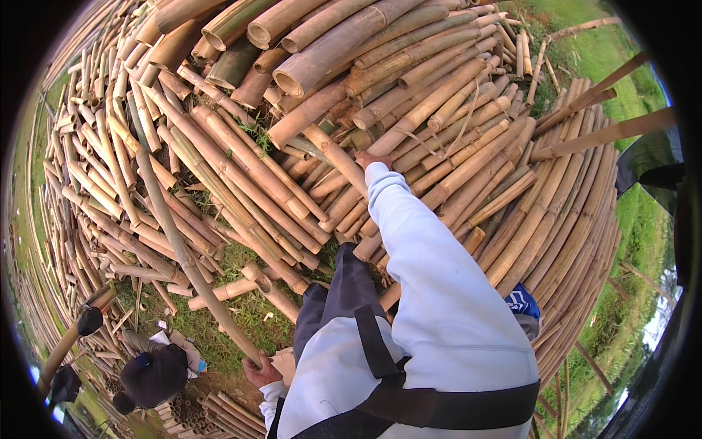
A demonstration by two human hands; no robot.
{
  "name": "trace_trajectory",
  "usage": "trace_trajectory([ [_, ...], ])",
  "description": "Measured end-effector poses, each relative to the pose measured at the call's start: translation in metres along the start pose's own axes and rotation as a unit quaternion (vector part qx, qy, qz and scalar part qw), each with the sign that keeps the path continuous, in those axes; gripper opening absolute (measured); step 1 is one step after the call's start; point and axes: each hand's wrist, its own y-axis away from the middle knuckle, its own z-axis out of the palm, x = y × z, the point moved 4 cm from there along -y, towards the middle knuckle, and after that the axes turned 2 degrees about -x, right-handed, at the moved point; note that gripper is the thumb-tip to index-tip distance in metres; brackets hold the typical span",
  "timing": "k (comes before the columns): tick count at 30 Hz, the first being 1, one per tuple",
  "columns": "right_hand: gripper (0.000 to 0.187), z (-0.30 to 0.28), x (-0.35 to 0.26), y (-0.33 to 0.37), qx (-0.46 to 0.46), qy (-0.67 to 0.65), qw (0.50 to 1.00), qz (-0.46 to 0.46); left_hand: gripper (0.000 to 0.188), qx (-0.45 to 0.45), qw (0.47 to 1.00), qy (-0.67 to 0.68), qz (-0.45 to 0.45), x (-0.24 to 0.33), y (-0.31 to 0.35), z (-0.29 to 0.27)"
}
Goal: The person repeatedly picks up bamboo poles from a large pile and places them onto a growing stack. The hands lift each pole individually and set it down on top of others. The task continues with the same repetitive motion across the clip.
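At the lower left of the head view, the left hand is closed around the lower end of a long, thin, tan bamboo pole, which slants up and to the left across the loose stalks. The right hand, at the end of an outstretched pale-blue sleeve, rests on a thick tan bamboo stalk in the middle of the heap; its fingers are mostly hidden by the cuff, so whether it grips or merely presses cannot be told. Around both hands lies a large heap of cut tan bamboo stalks, with thicker hollow-ended culms on top and straighter, aligned lengths to the right. Judged from this layout, one pole is drawn partly free, while nearly the whole heap remains unsorted. Patches of green grass show between scattered stalks. Another person in dark clothing crouches at lower left.
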Motion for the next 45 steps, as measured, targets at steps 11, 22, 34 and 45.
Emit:
trace_trajectory([
  [11,0.041,-0.060,0.017,0.042,-0.144,-0.426,0.879,-0.159,0.022,-0.213,0.936,-0.067,0.273,0.212,-0.009,0.083],
  [22,0.032,-0.044,0.132,0.168,-0.442,-0.435,0.784,-0.017,0.037,-0.510,0.795,-0.141,0.296,0.334,0.010,0.323],
  [34,0.043,-0.055,0.149,0.159,-0.409,-0.503,0.760,0.050,0.041,-0.501,0.813,-0.169,0.244,0.323,0.021,0.323],
  [45,0.053,-0.038,0.125,0.164,-0.367,-0.548,0.749,0.065,0.036,-0.569,0.805,-0.092,0.141,0.282,-0.026,0.334],
])
